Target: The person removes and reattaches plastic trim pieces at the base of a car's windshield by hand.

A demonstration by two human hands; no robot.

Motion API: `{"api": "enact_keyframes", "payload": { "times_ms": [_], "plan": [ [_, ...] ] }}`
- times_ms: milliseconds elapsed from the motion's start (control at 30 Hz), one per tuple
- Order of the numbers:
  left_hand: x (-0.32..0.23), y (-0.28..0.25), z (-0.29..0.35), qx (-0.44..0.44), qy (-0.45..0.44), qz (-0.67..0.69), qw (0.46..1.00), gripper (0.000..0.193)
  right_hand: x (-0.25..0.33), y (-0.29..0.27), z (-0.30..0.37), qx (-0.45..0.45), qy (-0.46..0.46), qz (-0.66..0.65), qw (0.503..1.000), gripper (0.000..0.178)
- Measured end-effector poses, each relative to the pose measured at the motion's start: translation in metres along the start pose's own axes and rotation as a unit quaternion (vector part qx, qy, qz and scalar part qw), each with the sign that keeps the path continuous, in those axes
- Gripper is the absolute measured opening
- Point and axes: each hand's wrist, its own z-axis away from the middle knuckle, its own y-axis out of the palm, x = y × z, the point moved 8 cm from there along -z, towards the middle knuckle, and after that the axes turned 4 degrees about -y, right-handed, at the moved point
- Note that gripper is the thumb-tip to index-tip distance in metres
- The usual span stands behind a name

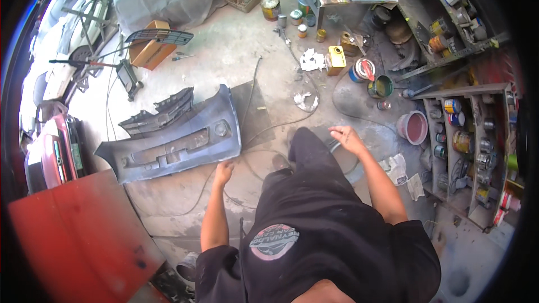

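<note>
Left hand [223, 171]: hangs low, fingers loosely curled, empty, just beside the near right corner of the bumper. Right hand [346, 137]: spread open, palm down, holding nothing, out over the floor [224, 56]. Grey car bumper [174, 140]: lies on the concrete floor, left of the person, with a black grille piece [160, 109] touching its far edge. Hoses [269, 126]: trail across the floor between bumper and paint cans [373, 81]. Pink bucket [414, 127]: right, near the shelf unit [471, 146]. Red panel [78, 235]: near left.

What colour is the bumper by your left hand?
Dusty grey-blue bumper, seen best in the head view, next to the left hand.
</note>
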Motion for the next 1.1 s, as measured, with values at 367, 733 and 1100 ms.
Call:
{"api": "enact_keyframes", "payload": {
  "times_ms": [367, 733, 1100],
  "plan": [
    [-0.278, -0.038, -0.192, 0.116, 0.066, 0.02, 0.991, 0.036, -0.223, -0.033, -0.164, 0.098, 0.376, 0.042, 0.921, 0.02],
    [-0.333, -0.192, -0.421, 0.135, -0.108, 0.092, 0.981, 0.03, 0.11, -0.223, -0.585, -0.174, 0.056, -0.147, 0.972, 0.031],
    [-0.602, -0.41, -0.769, 0.111, 0.001, -0.037, 0.993, 0.035, 0.065, -0.054, -0.593, -0.121, 0.255, -0.153, 0.947, 0.036]
  ]
}}
